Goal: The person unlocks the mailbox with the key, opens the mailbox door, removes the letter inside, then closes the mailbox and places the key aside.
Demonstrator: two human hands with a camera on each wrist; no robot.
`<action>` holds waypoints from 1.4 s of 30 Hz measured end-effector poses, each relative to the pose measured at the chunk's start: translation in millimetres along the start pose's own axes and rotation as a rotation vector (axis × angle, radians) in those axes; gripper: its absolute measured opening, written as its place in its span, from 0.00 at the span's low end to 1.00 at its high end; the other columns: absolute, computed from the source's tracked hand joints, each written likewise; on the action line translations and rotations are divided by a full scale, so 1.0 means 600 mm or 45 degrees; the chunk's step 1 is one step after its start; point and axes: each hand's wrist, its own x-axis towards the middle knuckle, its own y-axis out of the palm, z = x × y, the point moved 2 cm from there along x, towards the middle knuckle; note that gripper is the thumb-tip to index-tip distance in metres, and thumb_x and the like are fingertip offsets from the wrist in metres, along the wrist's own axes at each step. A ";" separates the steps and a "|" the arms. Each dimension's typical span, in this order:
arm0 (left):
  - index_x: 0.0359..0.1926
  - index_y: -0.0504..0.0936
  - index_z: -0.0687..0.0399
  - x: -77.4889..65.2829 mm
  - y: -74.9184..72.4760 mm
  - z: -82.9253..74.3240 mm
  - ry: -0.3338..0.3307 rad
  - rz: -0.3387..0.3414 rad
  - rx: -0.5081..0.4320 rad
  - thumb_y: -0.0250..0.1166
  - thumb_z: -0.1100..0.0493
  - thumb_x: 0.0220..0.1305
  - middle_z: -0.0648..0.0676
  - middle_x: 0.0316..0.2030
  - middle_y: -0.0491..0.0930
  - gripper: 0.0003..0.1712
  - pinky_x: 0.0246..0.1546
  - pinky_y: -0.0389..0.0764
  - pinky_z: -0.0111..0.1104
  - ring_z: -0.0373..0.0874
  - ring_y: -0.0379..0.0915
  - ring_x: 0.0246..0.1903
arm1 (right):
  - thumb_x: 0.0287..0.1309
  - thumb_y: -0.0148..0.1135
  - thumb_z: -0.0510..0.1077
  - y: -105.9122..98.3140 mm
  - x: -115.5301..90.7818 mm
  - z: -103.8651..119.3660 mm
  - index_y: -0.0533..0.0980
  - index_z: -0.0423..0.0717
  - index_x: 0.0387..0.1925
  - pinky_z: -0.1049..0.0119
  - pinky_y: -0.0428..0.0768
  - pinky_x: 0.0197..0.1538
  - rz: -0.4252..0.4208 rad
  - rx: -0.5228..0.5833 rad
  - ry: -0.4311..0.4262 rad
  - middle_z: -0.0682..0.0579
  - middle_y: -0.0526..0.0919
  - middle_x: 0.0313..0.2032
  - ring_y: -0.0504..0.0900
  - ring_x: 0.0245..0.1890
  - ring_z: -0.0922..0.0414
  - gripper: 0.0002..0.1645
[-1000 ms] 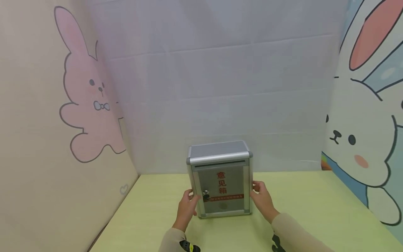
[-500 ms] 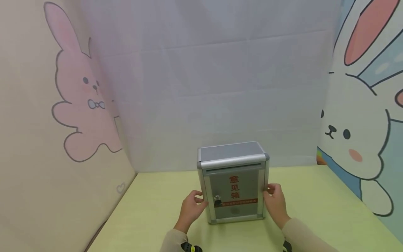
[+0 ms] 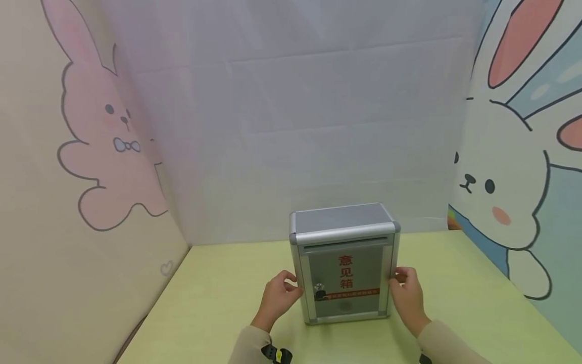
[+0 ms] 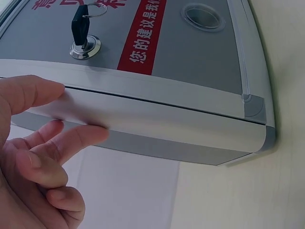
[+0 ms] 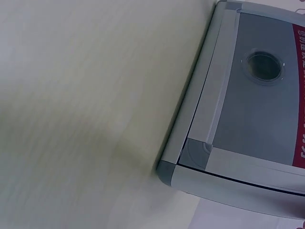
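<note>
A grey metal suggestion box with silver edges and red lettering stands upright on the table. Its front door has a lock with a black key in it, and a small round window low down. My left hand holds the box's left edge, thumb at the front frame and fingertips along the side. At the right edge, my right hand grips with thumb and fingers at about the same height. Only bits of that hand show at the border of the right wrist view.
The pale yellow table runs back to a white cloth backdrop. Side walls carry a pink rabbit drawing on the left and a white rabbit drawing on the right. A dark wristband circles the left sleeve.
Between both hands, the suggestion box has moved to the right and a little nearer. The head view has shifted too, so the walls sit farther left.
</note>
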 end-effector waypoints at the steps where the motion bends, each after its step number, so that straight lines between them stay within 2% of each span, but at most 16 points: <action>1: 0.37 0.75 0.61 0.000 0.000 -0.001 0.005 0.005 0.005 0.66 0.62 0.54 0.56 0.26 0.83 0.12 0.24 0.74 0.38 0.46 0.78 0.25 | 0.58 0.47 0.31 -0.002 -0.002 0.000 0.64 0.27 0.48 0.67 0.69 0.35 -0.008 -0.001 -0.006 0.38 0.74 0.39 0.69 0.35 0.60 0.16; 6: 0.35 0.75 0.60 -0.001 -0.002 0.000 0.014 0.012 0.037 0.67 0.61 0.52 0.55 0.26 0.84 0.11 0.24 0.74 0.37 0.46 0.78 0.25 | 0.56 0.47 0.31 -0.008 -0.008 0.000 0.66 0.27 0.46 0.70 0.67 0.38 -0.045 0.006 -0.038 0.38 0.75 0.38 0.68 0.35 0.65 0.15; 10: 0.35 0.77 0.57 0.000 0.000 0.004 0.061 -0.006 0.114 0.67 0.59 0.53 0.53 0.28 0.84 0.11 0.24 0.72 0.35 0.44 0.76 0.27 | 0.53 0.47 0.28 -0.008 -0.010 0.003 0.68 0.26 0.45 0.70 0.64 0.41 -0.134 0.028 -0.144 0.38 0.74 0.38 0.67 0.37 0.64 0.15; 16: 0.34 0.78 0.55 0.002 0.005 -0.001 0.106 -0.071 0.239 0.68 0.56 0.54 0.51 0.32 0.84 0.10 0.23 0.69 0.32 0.39 0.72 0.23 | 0.40 0.46 0.22 0.000 -0.014 0.017 0.67 0.22 0.40 0.69 0.60 0.44 -0.399 0.146 -0.475 0.37 0.69 0.36 0.63 0.40 0.67 0.18; 19: 0.34 0.78 0.54 0.004 0.006 -0.004 0.116 -0.094 0.260 0.69 0.56 0.55 0.51 0.32 0.83 0.09 0.24 0.70 0.33 0.40 0.73 0.25 | 0.38 0.46 0.21 0.009 -0.020 0.031 0.65 0.22 0.38 0.74 0.58 0.46 -0.448 0.183 -0.695 0.42 0.68 0.35 0.62 0.42 0.70 0.18; 20: 0.34 0.78 0.54 0.004 0.006 -0.004 0.118 -0.099 0.265 0.69 0.56 0.55 0.51 0.31 0.83 0.09 0.25 0.70 0.33 0.41 0.74 0.26 | 0.38 0.47 0.21 0.013 -0.022 0.035 0.65 0.21 0.38 0.75 0.58 0.47 -0.440 0.193 -0.779 0.42 0.68 0.35 0.63 0.42 0.69 0.18; 22: 0.34 0.78 0.55 0.004 0.007 -0.004 0.115 -0.104 0.266 0.69 0.57 0.55 0.51 0.31 0.83 0.09 0.25 0.70 0.33 0.42 0.75 0.27 | 0.44 0.49 0.25 0.023 -0.028 0.043 0.65 0.23 0.37 0.76 0.62 0.46 -0.407 0.181 -0.964 0.44 0.69 0.33 0.66 0.40 0.66 0.13; 24: 0.34 0.78 0.55 0.003 0.008 -0.002 0.114 -0.105 0.260 0.69 0.57 0.56 0.51 0.31 0.83 0.10 0.26 0.70 0.34 0.43 0.75 0.27 | 0.54 0.50 0.31 0.036 -0.033 0.052 0.67 0.26 0.35 0.74 0.67 0.42 -0.338 0.151 -1.154 0.46 0.70 0.30 0.68 0.35 0.63 0.08; 27: 0.35 0.78 0.56 -0.001 0.008 -0.002 0.112 -0.106 0.233 0.69 0.57 0.56 0.52 0.31 0.82 0.10 0.26 0.70 0.34 0.43 0.74 0.27 | 0.67 0.48 0.45 0.060 -0.040 0.067 0.71 0.33 0.31 0.72 0.70 0.31 -0.229 0.070 -1.382 0.50 0.72 0.24 0.70 0.25 0.60 0.17; 29: 0.35 0.77 0.57 -0.003 0.007 -0.004 0.118 -0.108 0.218 0.69 0.57 0.56 0.52 0.31 0.82 0.10 0.26 0.71 0.33 0.43 0.74 0.27 | 0.70 0.46 0.50 0.077 -0.044 0.079 0.74 0.37 0.29 0.72 0.71 0.26 -0.178 -0.021 -1.479 0.53 0.74 0.21 0.70 0.20 0.62 0.22; 34: 0.35 0.78 0.57 -0.003 0.009 -0.004 0.137 -0.118 0.200 0.69 0.58 0.56 0.53 0.31 0.83 0.10 0.27 0.71 0.34 0.45 0.75 0.28 | 0.70 0.47 0.55 0.109 -0.052 0.085 0.81 0.43 0.29 0.75 0.73 0.22 -0.099 -0.220 -1.579 0.56 0.81 0.20 0.73 0.16 0.66 0.25; 39: 0.34 0.77 0.57 -0.004 0.011 -0.002 0.151 -0.122 0.196 0.69 0.59 0.56 0.53 0.31 0.83 0.09 0.28 0.72 0.34 0.50 0.77 0.30 | 0.68 0.48 0.56 0.129 -0.055 0.076 0.81 0.46 0.27 0.77 0.72 0.21 -0.082 -0.287 -1.612 0.57 0.80 0.20 0.72 0.15 0.66 0.25; 42: 0.34 0.77 0.57 -0.005 0.010 -0.002 0.165 -0.132 0.198 0.69 0.60 0.55 0.53 0.31 0.83 0.09 0.28 0.73 0.34 0.52 0.78 0.31 | 0.64 0.55 0.54 0.138 -0.055 0.074 0.80 0.47 0.25 0.77 0.72 0.20 -0.089 -0.325 -1.613 0.58 0.78 0.19 0.72 0.15 0.66 0.19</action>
